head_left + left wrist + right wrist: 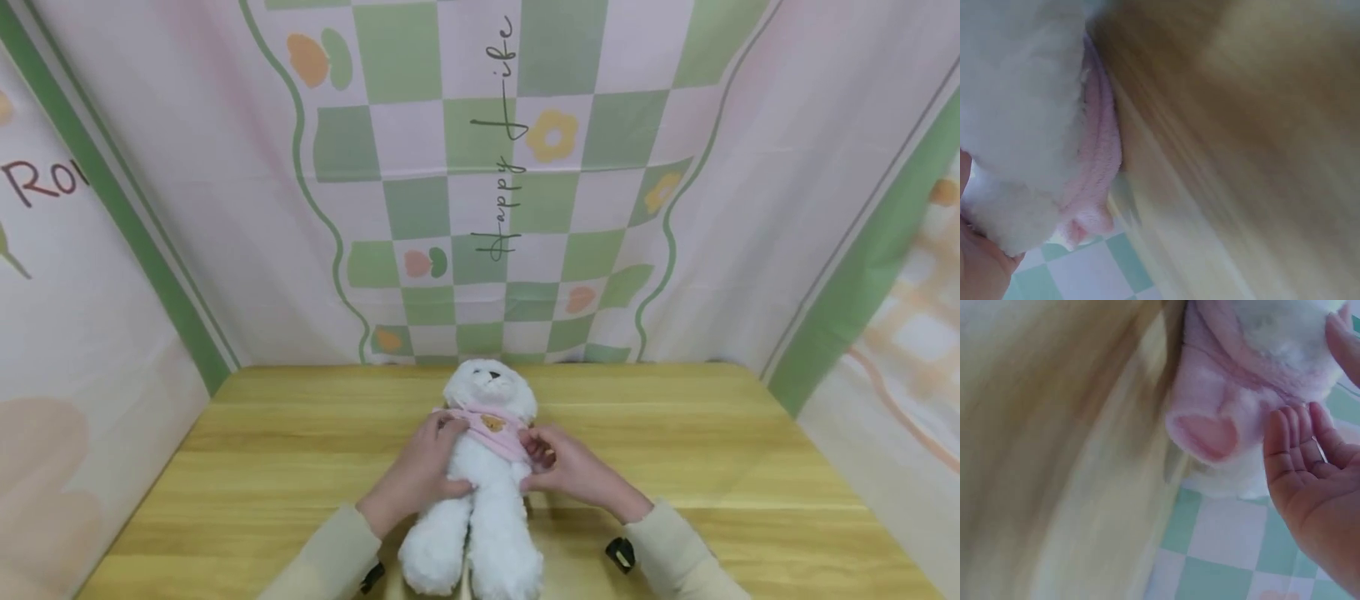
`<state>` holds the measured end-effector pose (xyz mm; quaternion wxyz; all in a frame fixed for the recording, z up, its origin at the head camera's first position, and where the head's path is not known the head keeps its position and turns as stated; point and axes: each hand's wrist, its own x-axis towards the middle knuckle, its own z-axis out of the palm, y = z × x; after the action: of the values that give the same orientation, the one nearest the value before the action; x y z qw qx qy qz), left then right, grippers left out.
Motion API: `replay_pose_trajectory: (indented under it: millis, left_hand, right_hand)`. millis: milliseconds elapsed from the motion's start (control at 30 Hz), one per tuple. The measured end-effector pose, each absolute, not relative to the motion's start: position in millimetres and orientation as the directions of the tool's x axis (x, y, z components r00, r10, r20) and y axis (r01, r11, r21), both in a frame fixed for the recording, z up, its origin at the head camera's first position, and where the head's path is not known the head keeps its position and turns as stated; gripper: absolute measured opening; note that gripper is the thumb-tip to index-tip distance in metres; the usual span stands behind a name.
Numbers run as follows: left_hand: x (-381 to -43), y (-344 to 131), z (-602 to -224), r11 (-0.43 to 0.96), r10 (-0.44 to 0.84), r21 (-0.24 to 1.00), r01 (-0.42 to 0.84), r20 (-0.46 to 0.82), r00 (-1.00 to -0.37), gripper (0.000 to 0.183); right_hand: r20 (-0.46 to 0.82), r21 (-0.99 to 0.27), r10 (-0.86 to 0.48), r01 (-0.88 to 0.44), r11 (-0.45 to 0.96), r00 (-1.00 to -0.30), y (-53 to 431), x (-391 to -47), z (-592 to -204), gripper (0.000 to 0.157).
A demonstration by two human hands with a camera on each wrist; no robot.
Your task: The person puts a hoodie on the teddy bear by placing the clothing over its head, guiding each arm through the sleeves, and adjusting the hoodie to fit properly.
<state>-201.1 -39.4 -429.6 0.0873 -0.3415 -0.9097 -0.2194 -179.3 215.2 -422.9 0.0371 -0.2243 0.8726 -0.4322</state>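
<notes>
- The white plush bear (483,483) lies on its back at the bench's (262,467) 6 o'clock edge, head toward 12.
- The left hand (422,475) grips the bear's side at 9 o'clock, fingers on the pink shirt (489,429).
- The right hand (566,468) pinches the shirt's hem at 3 o'clock.

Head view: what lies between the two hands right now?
In the head view, the white plush bear's body in its pink shirt fills the stretch between the left hand and right hand; both touch its sides.
</notes>
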Motion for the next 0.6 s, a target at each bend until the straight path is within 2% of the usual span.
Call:
replay_pose_trajectory:
  millis: [100,200,267,400,600]
  left_hand:
    - [-198,-40,-430,0.675,0.557,0.374,0.636,0.308,-0.772,0.077]
    - [-197,-40,-430,0.687,0.548,0.376,0.622,0.293,-0.783,0.079]
    - [-197,-39,-429,0.689,0.548,0.375,0.62,0.29,-0.784,0.082]
    - [-197,-39,-430,0.685,0.547,0.389,0.616,0.284,-0.788,0.085]
    - [-196,-42,-432,0.677,0.531,0.432,0.596,0.275,-0.802,0.093]
  right_hand:
    - [0.141,-0.758,-0.397,-0.357,0.546,-0.907,211,-182,-427,0.047]
    - [0.209,-0.719,-0.381,-0.405,0.565,-0.901,207,-182,-432,0.027]
    - [0.251,-0.699,-0.365,-0.429,0.572,-0.897,203,-181,-434,0.018]
    - [0.274,-0.68,-0.317,-0.416,0.603,-0.908,198,-179,-436,0.019]
    - [0.269,-0.658,-0.187,-0.322,0.681,-0.945,191,-179,-434,0.024]
